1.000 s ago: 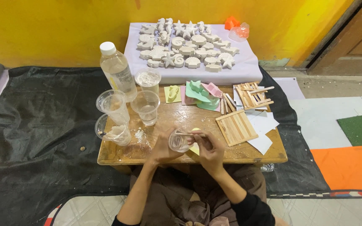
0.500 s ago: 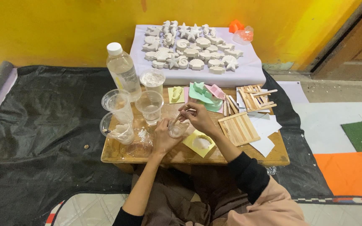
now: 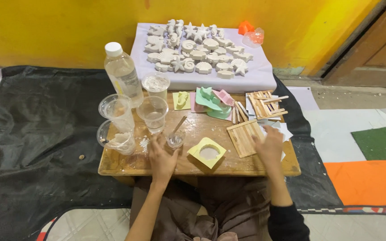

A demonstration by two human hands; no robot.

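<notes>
A small clear cup (image 3: pixel 175 140) with a wooden stick (image 3: pixel 179 124) leaning in it stands near the front of the low wooden table (image 3: pixel 126 164). My left hand (image 3: pixel 161 156) lies flat on the table just left of that cup, fingers apart, holding nothing. A yellow mould (image 3: pixel 207 153) filled with white paste lies right of the cup. My right hand (image 3: pixel 269 146) rests at the table's right end, fingers spread on white paper beside a flat panel of wooden sticks (image 3: pixel 243 138).
Clear plastic cups (image 3: pixel 153 114), some with white residue, and a water bottle (image 3: pixel 122 73) stand at the left. Coloured moulds (image 3: pixel 211 100) and loose sticks (image 3: pixel 264 103) lie at the back. White plaster casts (image 3: pixel 197 49) cover a pale cloth behind. A black sheet (image 3: pixel 32 134) covers the floor.
My right hand let go of the stick in the small cup and moved right to the stick panel. My left hand released the cup and rests beside it.
</notes>
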